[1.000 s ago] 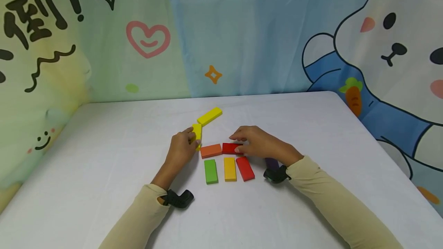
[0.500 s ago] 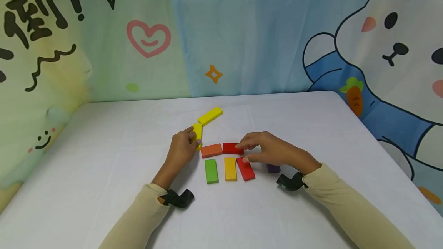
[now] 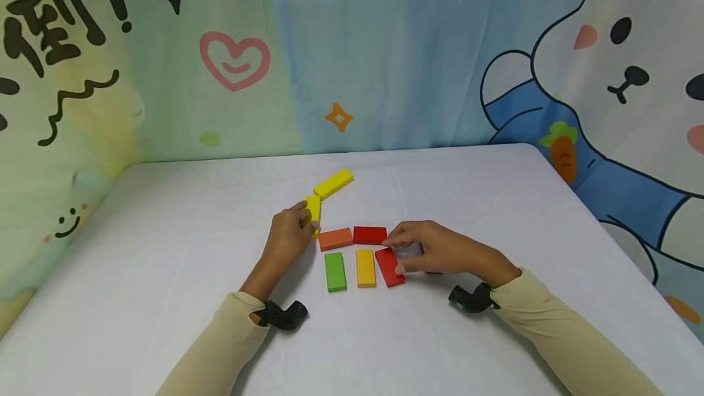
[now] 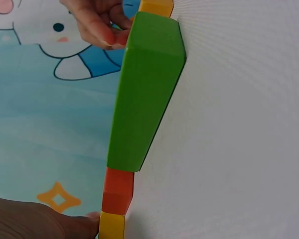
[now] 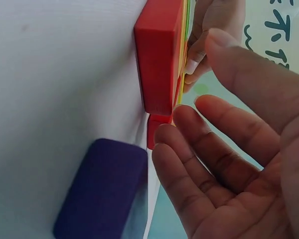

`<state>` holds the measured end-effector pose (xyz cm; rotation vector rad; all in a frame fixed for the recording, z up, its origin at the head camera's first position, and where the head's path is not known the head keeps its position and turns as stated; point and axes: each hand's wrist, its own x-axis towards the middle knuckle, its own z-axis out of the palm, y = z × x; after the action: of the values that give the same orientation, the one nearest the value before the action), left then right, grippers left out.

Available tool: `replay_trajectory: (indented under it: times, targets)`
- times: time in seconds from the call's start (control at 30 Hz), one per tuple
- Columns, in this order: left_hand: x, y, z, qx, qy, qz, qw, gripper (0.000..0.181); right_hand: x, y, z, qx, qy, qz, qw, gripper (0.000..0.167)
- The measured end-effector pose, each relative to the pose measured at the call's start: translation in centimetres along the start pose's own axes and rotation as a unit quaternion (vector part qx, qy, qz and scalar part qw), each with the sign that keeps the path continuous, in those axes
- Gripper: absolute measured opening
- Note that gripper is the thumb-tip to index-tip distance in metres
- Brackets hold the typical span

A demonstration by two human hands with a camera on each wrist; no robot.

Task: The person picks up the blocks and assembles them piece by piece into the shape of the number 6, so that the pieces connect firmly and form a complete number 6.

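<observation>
"Printed cloth (image 3: 385,47) formed the backdrop. What stood before it?"

"A white-covered bench (image 3: 352,347). Over it were the person's left grip (image 3: 288,234) and right grip (image 3: 442,249)."

"State the condition of each."

"Left: thumb and fingers clamped on a yellow block (image 3: 315,203). Right: thumb and fingertips apart, holding nothing."

"Which block governed the right side?"

"The slanted red block (image 3: 388,269). It lay on the bench immediately left of the right grip, which was clearly the nearer of the two. Its long axis ran away from the person, far end leaning left. The right thumb stood at its right edge; contact could not be confirmed."

"List adjacent parts."

"An amber block (image 3: 365,269) stood just left of it, then a green block (image 3: 335,272). A crosswise red block (image 3: 370,235) lay just beyond. The head view partly hid a purple block (image 5: 102,194) behind the right grip."
</observation>
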<state>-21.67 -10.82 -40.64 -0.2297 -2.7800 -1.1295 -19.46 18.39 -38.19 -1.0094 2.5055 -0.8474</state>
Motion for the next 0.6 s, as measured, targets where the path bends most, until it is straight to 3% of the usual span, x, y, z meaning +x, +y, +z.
replay_trajectory:
  times: [0.33,0.6]
  targets:
    - [0.12,-0.09,-0.04,-0.002,-0.004,0.000,1.0000,0.012,-0.10,-0.07,0.41,-0.002,-0.017,0.016,0.9997,0.054]
    - [0.13,-0.02,-0.03,0.002,-0.002,0.005,1.0000,0.030,-0.03,-0.21,0.72,-0.016,-0.026,0.011,0.9995,0.062]
